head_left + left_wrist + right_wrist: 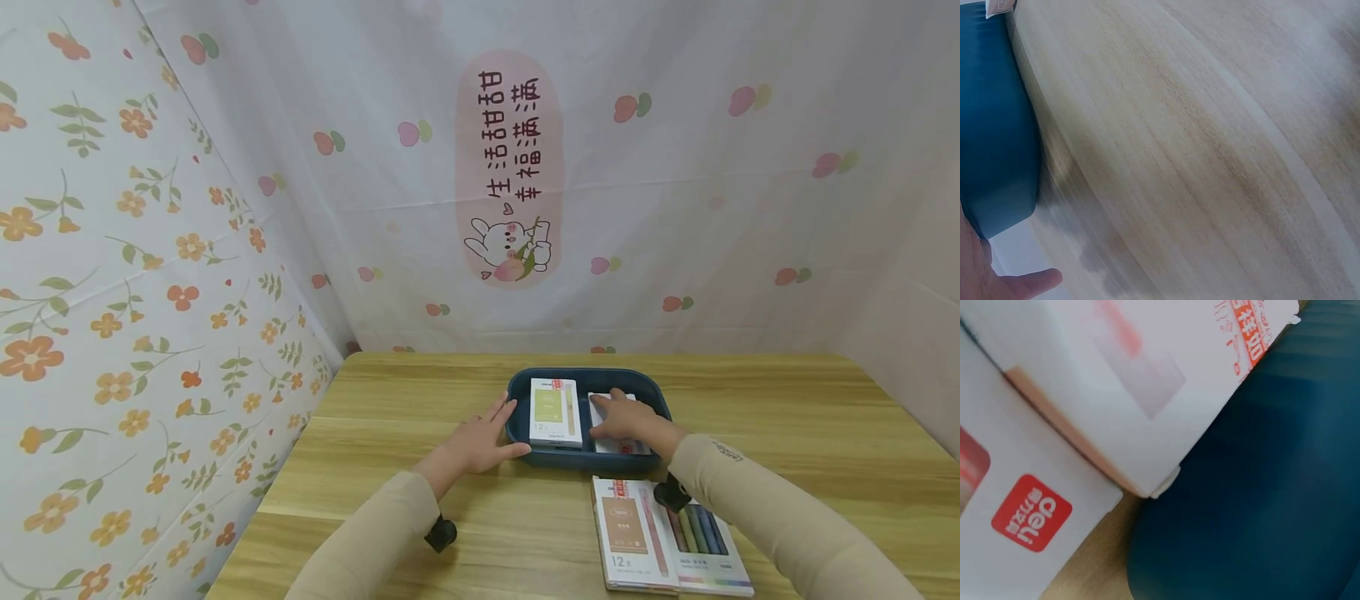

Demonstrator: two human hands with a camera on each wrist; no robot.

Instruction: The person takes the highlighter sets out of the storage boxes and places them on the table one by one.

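Observation:
A dark blue tray (547,458) sits on the wooden table, a white box with a green label (553,412) lying in its left part. My left hand (474,443) is at the tray's left end, fingers extended along the rim. In the left wrist view, its thumb (1032,284) sticks out below the tray wall (997,125). My right hand (628,418) reaches into the tray's right part, its bent fingers holding a second white box (600,446), partly hidden beneath it. The right wrist view does not show that hand.
In front of the tray lies a white box with a brown label (626,533). Against its right side is a box with a window of several coloured sticks (705,542), partly under my right forearm. A printed curtain (660,208) hangs behind the table (360,467).

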